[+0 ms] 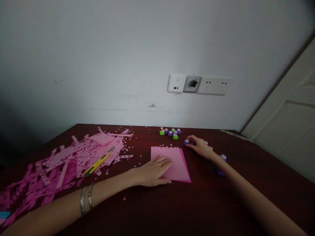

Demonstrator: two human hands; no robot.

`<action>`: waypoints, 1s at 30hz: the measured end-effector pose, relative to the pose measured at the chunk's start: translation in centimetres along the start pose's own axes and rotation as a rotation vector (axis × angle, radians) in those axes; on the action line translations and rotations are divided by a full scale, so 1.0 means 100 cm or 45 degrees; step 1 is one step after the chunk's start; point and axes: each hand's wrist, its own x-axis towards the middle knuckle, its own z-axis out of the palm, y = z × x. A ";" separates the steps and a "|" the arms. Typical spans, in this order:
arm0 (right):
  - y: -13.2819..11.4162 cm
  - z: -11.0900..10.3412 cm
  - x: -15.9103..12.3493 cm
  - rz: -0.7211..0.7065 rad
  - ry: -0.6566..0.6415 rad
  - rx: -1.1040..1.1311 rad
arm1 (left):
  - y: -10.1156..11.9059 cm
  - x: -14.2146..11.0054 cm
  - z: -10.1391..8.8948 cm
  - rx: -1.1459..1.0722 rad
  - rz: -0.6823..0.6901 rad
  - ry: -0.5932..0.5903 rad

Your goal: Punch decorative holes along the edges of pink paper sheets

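Note:
My left hand [155, 171] lies flat with fingers stretched out on a small stack of pink paper [175, 164] in two shades. Small notches or cut-outs run along the paper's far edge. To the right of the stack, my right hand [199, 146] pinches a small purple craft punch [186, 142] between thumb and fingers, low over the table or touching it; I cannot tell which. Beyond it stands a cluster of similar punches [170, 133] in purple, green and red. A larger purple punch [223, 157] and a few small ones are partly hidden by my right arm.
A heap of pink paper scraps [66, 164], many with punched holes, covers the left of the dark red table [147, 209]. A yellow utility knife [98, 162] lies on it. Tiny paper bits are scattered around. A ruler-like strip [236, 135] lies far right, below wall sockets [214, 86].

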 end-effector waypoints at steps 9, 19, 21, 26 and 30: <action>0.005 -0.011 -0.013 0.082 -0.028 -0.077 | 0.003 0.001 0.000 -0.059 0.068 0.011; -0.027 -0.020 0.011 0.107 0.083 -0.311 | -0.032 0.031 -0.018 -0.192 -0.129 0.434; -0.041 -0.013 0.022 0.174 0.091 -0.307 | -0.054 0.052 -0.020 -0.273 -0.263 0.529; -0.062 0.014 0.040 0.373 0.023 -0.368 | -0.096 0.109 -0.015 -0.256 -0.510 0.605; -0.062 0.028 0.045 0.466 -0.019 -0.423 | -0.108 0.135 -0.009 -0.181 -0.544 0.552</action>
